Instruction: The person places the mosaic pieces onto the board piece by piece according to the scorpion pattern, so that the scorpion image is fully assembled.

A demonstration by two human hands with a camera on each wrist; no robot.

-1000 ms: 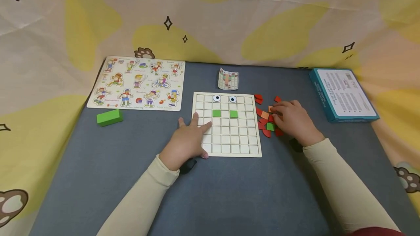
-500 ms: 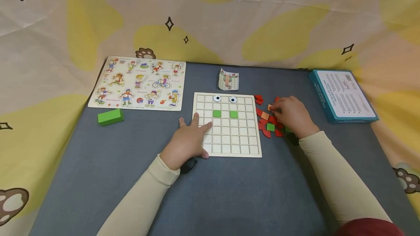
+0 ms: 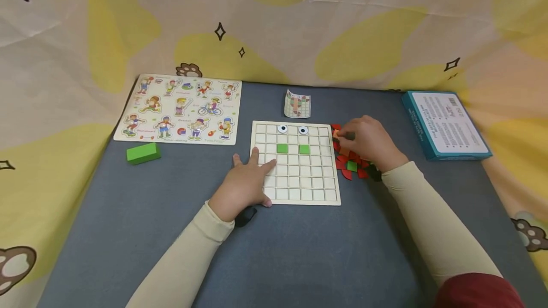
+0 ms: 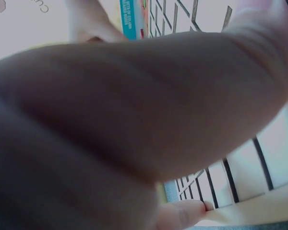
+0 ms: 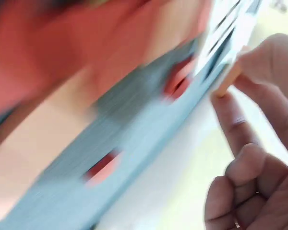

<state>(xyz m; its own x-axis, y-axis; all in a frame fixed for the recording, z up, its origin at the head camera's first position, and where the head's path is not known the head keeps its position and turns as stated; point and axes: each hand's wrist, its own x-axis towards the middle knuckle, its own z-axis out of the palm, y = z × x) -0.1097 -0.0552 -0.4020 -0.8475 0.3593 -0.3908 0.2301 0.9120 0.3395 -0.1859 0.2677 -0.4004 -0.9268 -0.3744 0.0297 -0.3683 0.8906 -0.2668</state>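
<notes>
A wooden grid board [image 3: 306,182] lies in the middle of the table. It carries two eye tiles [image 3: 282,129] near its top and two green square tiles [image 3: 282,148] below them. My left hand [image 3: 241,185] rests on the board's left side with fingers spread. Beside the board's upper right edge, my right hand [image 3: 372,140] pinches a small orange tile [image 5: 229,79] between thumb and finger. Under that hand lies a loose pile of red tiles [image 3: 346,174], with a green tile [image 3: 352,166] among them; part of the pile is hidden. The right wrist view is blurred.
A small pattern card [image 3: 297,104] stands behind the board. At back left lies a sports picture puzzle [image 3: 167,129], with a green block [image 3: 143,153] in front of it. A teal box [image 3: 449,125] sits at the right. A printed cloth [image 3: 274,27] hangs behind the table.
My right hand has picked up the orange tile from the pile's far side and moved left toward the board. My left hand has stayed in place.
</notes>
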